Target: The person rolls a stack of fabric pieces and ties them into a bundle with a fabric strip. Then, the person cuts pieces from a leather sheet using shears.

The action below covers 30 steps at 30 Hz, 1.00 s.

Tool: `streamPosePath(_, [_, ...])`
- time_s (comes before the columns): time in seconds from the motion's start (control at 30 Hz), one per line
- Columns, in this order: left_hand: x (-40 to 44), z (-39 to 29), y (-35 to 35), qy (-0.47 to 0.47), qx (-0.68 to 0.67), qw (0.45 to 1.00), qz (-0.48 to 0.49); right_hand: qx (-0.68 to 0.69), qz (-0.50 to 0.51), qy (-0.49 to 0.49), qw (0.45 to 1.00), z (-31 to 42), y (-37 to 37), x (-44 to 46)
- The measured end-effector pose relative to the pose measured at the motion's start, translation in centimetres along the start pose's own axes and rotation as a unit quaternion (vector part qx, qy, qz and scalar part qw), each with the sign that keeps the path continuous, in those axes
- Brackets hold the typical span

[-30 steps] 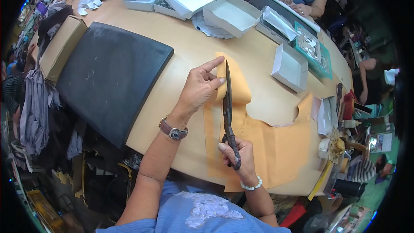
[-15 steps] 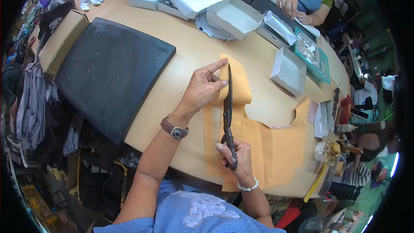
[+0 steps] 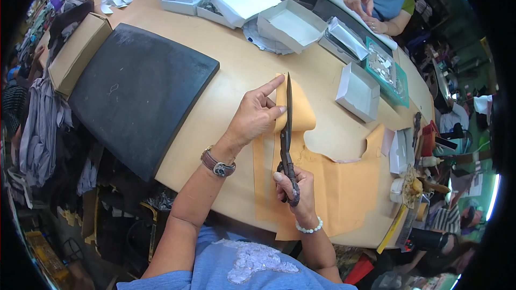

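Observation:
My right hand is closed round the handles of large dark scissors. The long blades point away from me and look nearly shut, lying over a folded part of an orange-yellow sheet. My left hand pinches the fold's left edge beside the blades, index finger stretched along it and thumb near the metal. The sheet, paper or fabric, has a curved cutout on its far side. Its near edge reaches past the table's front edge. Whether the fold has one layer or more I cannot tell.
A black board lies to the left beside a brown cardboard box. White boxes and a teal tray stand farther back. A yellow ruler and tools crowd the right edge. Across the table, a person's hands work.
The scissors have moved slightly forward, their tips now reaching the fold's far edge. My left hand has shifted slightly. The other person's hand across the table has lifted and turned.

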<state>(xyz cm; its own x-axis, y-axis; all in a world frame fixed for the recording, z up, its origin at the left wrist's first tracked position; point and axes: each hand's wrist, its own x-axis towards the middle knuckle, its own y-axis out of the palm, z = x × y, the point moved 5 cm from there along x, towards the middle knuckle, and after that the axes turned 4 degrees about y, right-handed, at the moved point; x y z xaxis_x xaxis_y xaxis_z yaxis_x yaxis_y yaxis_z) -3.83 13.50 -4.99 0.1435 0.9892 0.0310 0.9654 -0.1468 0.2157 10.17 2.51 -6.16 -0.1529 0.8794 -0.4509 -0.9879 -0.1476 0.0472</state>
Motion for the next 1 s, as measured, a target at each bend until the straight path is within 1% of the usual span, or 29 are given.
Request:
streamPosePath(0.23, [0.1,0.2,0.0,0.006,0.004,1.0,0.002,-0.013,-0.007,0.012,1.0,-0.3,0.0,0.1])
streamPosePath(0.33, [-0.2,-0.5,0.2,-0.007,0.001,1.0,0.005,-0.012,-0.012,0.015,1.0,-0.3,0.1,0.1])
streamPosePath(0.43, [-0.1,-0.4,0.1,0.007,0.012,1.0,0.0,-0.016,-0.013,0.011,1.0,-0.2,0.2,0.2])
streamPosePath(0.63, [-0.2,-0.1,-0.1,0.005,-0.01,1.0,-0.011,-0.023,-0.017,-0.009,1.0,0.5,0.7,0.7])
streamPosePath(0.73, [-0.1,0.7,-0.4,0.014,-0.018,1.0,-0.006,-0.004,-0.009,-0.007,1.0,-0.1,0.9,1.0])
streamPosePath(0.8, [-0.1,0.6,-0.6,0.039,-0.053,0.998,-0.017,0.008,-0.008,-0.009,1.0,0.0,0.7,0.9])
streamPosePath(0.9, [-0.5,-0.5,-0.4,0.054,-0.094,0.994,-0.024,0.028,-0.066,-0.045,0.996,0.7,-0.9,-0.3])
streamPosePath(1.0, [-0.8,-0.8,-0.4,0.045,-0.092,0.995,-0.008,-0.084,-0.203,-0.058,0.974,1.4,-4.5,-3.1])
